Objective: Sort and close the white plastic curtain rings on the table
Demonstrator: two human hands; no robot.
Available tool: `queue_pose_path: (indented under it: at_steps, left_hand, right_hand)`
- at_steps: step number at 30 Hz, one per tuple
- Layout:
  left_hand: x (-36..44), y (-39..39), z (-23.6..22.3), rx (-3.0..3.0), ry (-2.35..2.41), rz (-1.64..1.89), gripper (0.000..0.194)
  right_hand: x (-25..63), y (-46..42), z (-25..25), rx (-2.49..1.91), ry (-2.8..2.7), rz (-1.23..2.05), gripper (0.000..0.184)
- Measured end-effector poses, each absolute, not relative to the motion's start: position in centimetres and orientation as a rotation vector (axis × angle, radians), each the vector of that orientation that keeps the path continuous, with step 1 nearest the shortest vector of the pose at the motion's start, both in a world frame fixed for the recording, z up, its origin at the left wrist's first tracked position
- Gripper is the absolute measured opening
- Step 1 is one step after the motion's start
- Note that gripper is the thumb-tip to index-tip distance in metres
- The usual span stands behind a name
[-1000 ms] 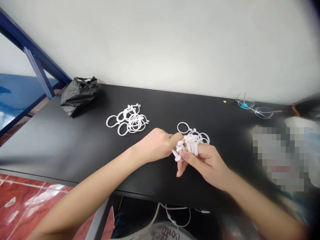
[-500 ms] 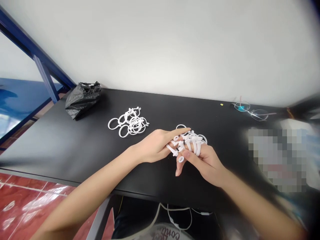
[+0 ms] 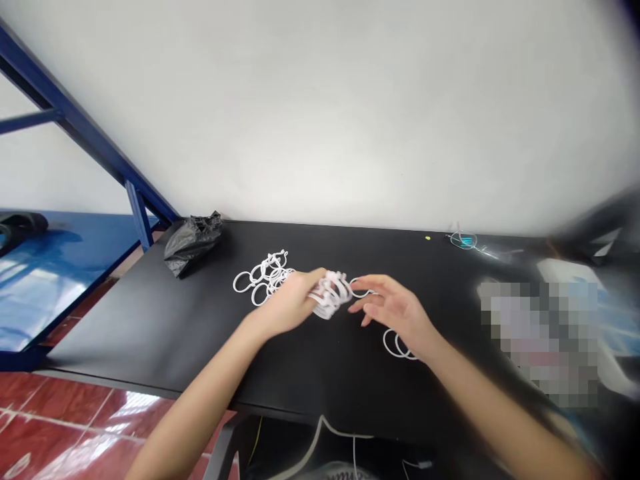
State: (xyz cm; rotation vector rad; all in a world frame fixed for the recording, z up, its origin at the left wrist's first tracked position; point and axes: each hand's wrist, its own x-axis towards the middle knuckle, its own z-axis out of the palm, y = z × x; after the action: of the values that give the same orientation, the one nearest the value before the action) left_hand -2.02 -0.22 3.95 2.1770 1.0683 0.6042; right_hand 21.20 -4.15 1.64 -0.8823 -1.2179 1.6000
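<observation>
My left hand (image 3: pixel 287 308) is closed round a bundle of white plastic rings (image 3: pixel 333 293) and carries it just above the black table (image 3: pixel 150 320). It is next to a loose pile of white rings (image 3: pixel 263 278) lying on the table to its left. My right hand (image 3: pixel 395 308) hovers to the right of the bundle with its fingers spread and nothing in them. Two white rings (image 3: pixel 395 345) lie on the table under my right wrist, and one more ring (image 3: pixel 361 289) shows between the hands.
A crumpled black plastic bag (image 3: pixel 193 241) sits at the table's back left. A pair of glasses (image 3: pixel 470 243) lies at the back right by the wall. A blue metal frame (image 3: pixel 100 150) rises on the left. Cables (image 3: pixel 340 437) hang below the table's front edge.
The bundle of rings passed from my right hand into my left, which moved it left toward the loose pile. My right hand opened. The camera tilted up.
</observation>
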Motion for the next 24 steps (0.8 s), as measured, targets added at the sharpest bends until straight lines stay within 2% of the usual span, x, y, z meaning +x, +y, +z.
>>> queue_pose_path:
  at_steps: [2, 5, 10, 12, 16, 24]
  left_hand:
    - [-5.3, 1.0, 5.6, 2.185, 1.169, 0.467, 0.026]
    - [-9.9, 2.8, 7.2, 2.173, 1.363, 0.385, 0.020]
    - [-12.9, 4.4, 5.7, 2.057, 1.386, 0.122, 0.019]
    - [-13.1, 4.5, 5.0, 2.017, 1.456, 0.126, 0.025]
    - [-13.8, 4.1, 5.0, 2.005, 1.531, 0.234, 0.051]
    - [-15.3, 2.6, 4.3, 2.029, 1.613, 0.241, 0.056]
  right_hand:
    - [21.9, -3.6, 2.0, -0.955, -1.177, 1.471, 0.034]
    - [22.4, -3.2, 2.1, -1.015, -1.140, 1.432, 0.027]
    - [22.4, -3.0, 1.3, -1.032, -1.130, 1.474, 0.027]
    - [22.5, -3.0, 1.1, -1.046, -1.117, 1.468, 0.026]
    - [22.9, -2.8, 1.0, -1.045, -1.097, 1.441, 0.023]
    - [24.2, -2.0, 1.2, -1.065, -1.051, 1.289, 0.018]
